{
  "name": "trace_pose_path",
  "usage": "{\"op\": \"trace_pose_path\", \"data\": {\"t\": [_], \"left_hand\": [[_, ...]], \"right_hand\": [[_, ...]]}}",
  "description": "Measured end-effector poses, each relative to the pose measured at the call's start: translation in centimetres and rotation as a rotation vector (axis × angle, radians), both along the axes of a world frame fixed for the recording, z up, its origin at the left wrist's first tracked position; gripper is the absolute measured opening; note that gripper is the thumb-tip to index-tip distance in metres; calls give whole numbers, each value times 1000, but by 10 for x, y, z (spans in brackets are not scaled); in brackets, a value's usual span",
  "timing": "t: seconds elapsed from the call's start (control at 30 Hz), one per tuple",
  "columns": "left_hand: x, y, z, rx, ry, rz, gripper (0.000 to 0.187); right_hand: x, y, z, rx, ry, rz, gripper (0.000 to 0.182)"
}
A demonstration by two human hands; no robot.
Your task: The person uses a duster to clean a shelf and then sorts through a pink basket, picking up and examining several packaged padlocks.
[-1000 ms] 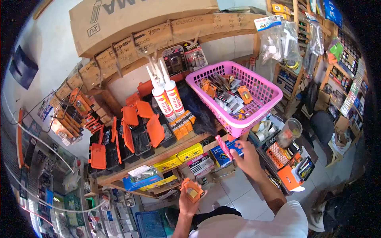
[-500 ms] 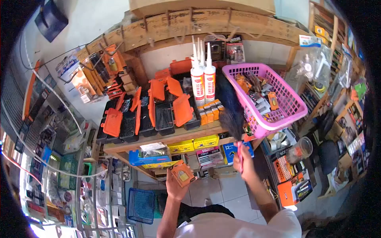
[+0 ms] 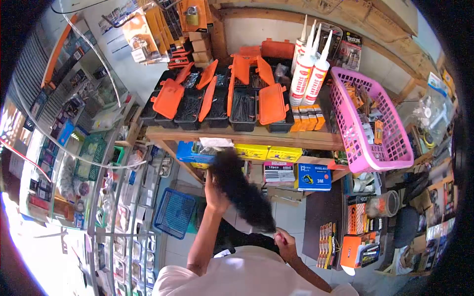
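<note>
wooden shelf (image 3: 237, 137) spans the view, carrying orange-lidded black cases (image 3: 217, 101) and a pink basket (image 3: 395, 148). black feather duster (image 3: 242, 190) lies below it, long axis diagonal from upper left to lower right. right hand (image 3: 285, 244) is clamped on its handle end. left hand (image 3: 215, 193) touches the bristle head; whether its fingers are closed cannot be told. readable: "3m" on the blue box (image 3: 314, 176).

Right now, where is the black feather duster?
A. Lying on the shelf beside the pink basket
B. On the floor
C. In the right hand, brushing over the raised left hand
C: the right hand has its grip on the handle, and the black feather duster covers the left hand.
</note>
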State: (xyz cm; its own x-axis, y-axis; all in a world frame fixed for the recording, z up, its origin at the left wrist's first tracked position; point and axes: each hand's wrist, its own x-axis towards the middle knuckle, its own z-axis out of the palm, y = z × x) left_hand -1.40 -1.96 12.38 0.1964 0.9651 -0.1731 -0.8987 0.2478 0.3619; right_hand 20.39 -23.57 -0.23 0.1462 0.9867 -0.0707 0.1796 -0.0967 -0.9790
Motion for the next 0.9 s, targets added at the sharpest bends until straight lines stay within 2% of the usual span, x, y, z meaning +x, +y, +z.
{"op": "trace_pose_path", "data": {"t": [0.03, 0.07, 0.13, 0.17, 0.23, 0.27, 0.33, 0.37, 0.43, 0.47, 0.53, 0.57, 0.6, 0.67, 0.73, 0.8, 0.87, 0.9], "left_hand": [[-30, 23, -89, 300, -525, -303, 46], [-26, 21, -86, 298, -529, -303, 46], [-14, 14, -60, 325, 727, 10, 46], [-10, 12, -41, 323, 727, 10, 46], [-3, 9, 7, 53, 230, 55, 43], [-2, 9, 17, -82, -20, 79, 42], [-8, 11, 1, -59, -7, 80, 48], [-16, 18, -20, 115, -36, 16, 50], [-23, 27, -30, 468, -92, -116, 53], [-22, 26, -37, 469, -93, -112, 53], [-11, 17, -5, -29, 38, 133, 56], [-14, 23, -19, 39, 20, 93, 58], [-26, 44, -85, 427, 313, 114, 57], [-26, 26, -35, 297, 14, -29, 51], [-12, 17, 9, 1, 19, 104, 51], [-13, 22, -6, -37, -17, 139, 49], [-17, 32, -38, 305, 1315, 196, 47], [-20, 28, -27, 168, 631, 156, 44]], "right_hand": [[3, 5, 24, -74, -39, 99, 29], [3, 7, 23, -76, -42, 97, 29], [4, 10, 18, 172, -178, 175, 30], [4, 11, 20, 170, -178, 176, 30], [3, 14, 26, -19, -84, 43, 30], [3, 13, 28, -20, -86, 48, 30], [1, 15, 30, 99, -133, 154, 31], [2, 15, 30, 99, -133, 159, 31], [5, 17, 29, 4, -120, 72, 30], [5, 17, 28, 5, -122, 75, 30], [3, 23, 31, 28, -134, 125, 29], [4, 22, 36, -56, -96, 172, 29], [5, 23, 30, -53, -96, 177, 29], [8, 21, 12, -112, -52, 78, 31], [4, 27, 27, -113, 14, 58, 31], [4, 30, 35, -53, -75, 193, 32], [5, 32, 32, -52, -50, 130, 32], [6, 33, 30, -53, -27, 64, 31]]}}
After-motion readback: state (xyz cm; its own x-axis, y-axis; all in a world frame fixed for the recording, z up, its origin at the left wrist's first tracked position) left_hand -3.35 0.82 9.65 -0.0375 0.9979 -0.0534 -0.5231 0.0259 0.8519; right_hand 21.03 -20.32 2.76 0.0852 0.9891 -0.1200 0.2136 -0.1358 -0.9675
